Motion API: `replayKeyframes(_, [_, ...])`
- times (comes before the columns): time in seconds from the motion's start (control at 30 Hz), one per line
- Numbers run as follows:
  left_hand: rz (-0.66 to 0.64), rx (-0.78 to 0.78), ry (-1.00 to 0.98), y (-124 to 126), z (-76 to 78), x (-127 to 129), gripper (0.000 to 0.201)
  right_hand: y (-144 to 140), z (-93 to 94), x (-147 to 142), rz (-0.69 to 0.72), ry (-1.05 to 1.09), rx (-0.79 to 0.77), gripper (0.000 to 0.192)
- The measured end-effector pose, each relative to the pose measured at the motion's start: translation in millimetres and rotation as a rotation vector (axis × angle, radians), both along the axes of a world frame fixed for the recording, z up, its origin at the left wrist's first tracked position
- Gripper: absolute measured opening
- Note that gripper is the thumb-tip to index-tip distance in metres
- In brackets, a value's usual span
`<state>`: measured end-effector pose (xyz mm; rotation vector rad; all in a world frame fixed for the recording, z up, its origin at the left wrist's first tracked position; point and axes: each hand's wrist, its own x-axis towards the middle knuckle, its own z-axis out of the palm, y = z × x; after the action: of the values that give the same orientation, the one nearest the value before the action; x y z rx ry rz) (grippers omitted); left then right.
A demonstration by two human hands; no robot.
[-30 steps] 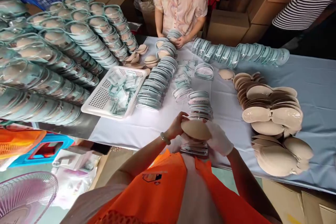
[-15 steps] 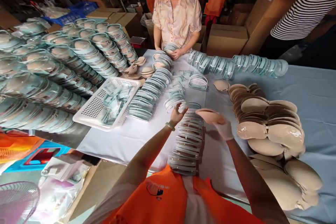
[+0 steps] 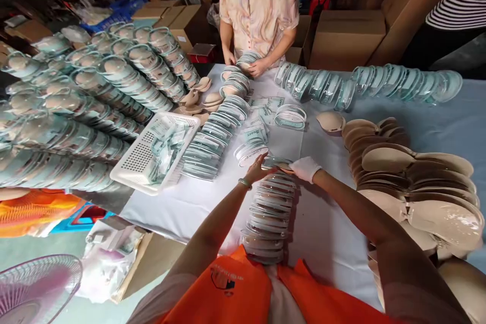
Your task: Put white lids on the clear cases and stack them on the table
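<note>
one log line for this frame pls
left hand: on clear case | right hand: gloved, same case | case: atop case stack | table

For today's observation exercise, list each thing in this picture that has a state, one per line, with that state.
Left hand: bare, on the clear case.
Right hand: gloved, on the same case.
Clear case: held atop the leaning stack.
White basket: part-filled with packets.
Beige pads: loosely piled.

Glossy clear plastic cases (image 3: 270,207), matt smooth foam pads (image 3: 410,177), white cloth glove (image 3: 306,168), perforated plastic tray (image 3: 141,157).
</note>
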<state>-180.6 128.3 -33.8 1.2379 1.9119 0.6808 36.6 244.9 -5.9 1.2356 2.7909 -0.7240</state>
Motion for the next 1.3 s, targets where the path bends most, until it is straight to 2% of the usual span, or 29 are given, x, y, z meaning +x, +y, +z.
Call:
replayKeyframes(0.07, [-0.029,-0.008,0.012,-2,1.9,0,0.1,-9,-1.7,-11,0.003,-0.001,-0.024,0.008])
replayKeyframes(0.17, [-0.034,-0.042,0.048,-7,4.5,0,0.101,-20,-0.5,-19,0.001,0.013,-0.059,0.022])
replayKeyframes(0.23, [-0.041,-0.055,0.079,-10,4.9,-1,0.096,-22,2.4,-13,0.011,-0.002,-0.078,0.023])
replayKeyframes(0.3, [-0.054,-0.018,0.084,-12,3.9,-1,0.087,-24,4.2,-1,-0.017,0.001,-0.042,0.005])
replayKeyframes(0.33, [-0.062,0.007,0.064,-12,2.9,-1,0.084,-26,3.7,5,-0.046,0.022,-0.015,0.005])
replayKeyframes(0.37, [-0.073,0.025,0.033,-11,2.0,-2,0.083,-30,1.6,11,-0.1,0.059,0.01,0.013])
replayKeyframes(0.43, [-0.105,0.022,-0.041,-9,0.2,-2,0.083,-46,-7.9,20,-0.283,0.177,0.01,0.02])
replayKeyframes(0.53, [-0.172,0.012,-0.083,-3,-1.2,-6,0.086,-83,-33.4,27,-0.562,0.389,-0.164,0.016])
replayKeyframes(0.63, [-0.304,-0.012,-0.078,2,-1.0,-13,0.072,-111,-58.3,32,-0.61,0.45,-0.317,0.011])
replayKeyframes(0.7, [-0.381,-0.041,-0.077,4,-0.1,-19,0.059,-115,-66.3,38,-0.606,0.429,-0.355,0.012])
replayKeyframes(0.83, [-0.465,-0.054,-0.069,5,1.8,-33,0.053,-103,-58.4,47,-0.606,0.41,-0.346,0.026])
replayKeyframes(0.93, [-0.46,-0.002,-0.076,6,0.9,-44,0.055,-108,-41.2,35,-0.656,0.429,-0.232,0.009])
replayKeyframes(1.0, [-0.447,0.023,-0.116,9,-0.2,-48,0.061,-122,-30.6,13,-0.557,0.49,-0.128,0.012])
replayKeyframes(1.1, [-0.464,0.013,-0.18,16,0.4,-52,0.067,-145,-20.5,-25,-0.176,0.523,0.017,0.014])
replayKeyframes(1.13, [-0.467,0.001,-0.194,18,1.2,-54,0.067,-150,-19.2,-34,-0.09,0.491,0.049,0.013])
replayKeyframes(1.23, [-0.451,-0.041,-0.201,18,3.8,-63,0.065,-152,-21.7,-41,-0.068,0.393,0.085,0.012])
replayKeyframes(1.3, [-0.451,-0.064,-0.211,14,3.6,-67,0.059,-150,-28.9,-32,-0.073,0.444,0.059,0.013])
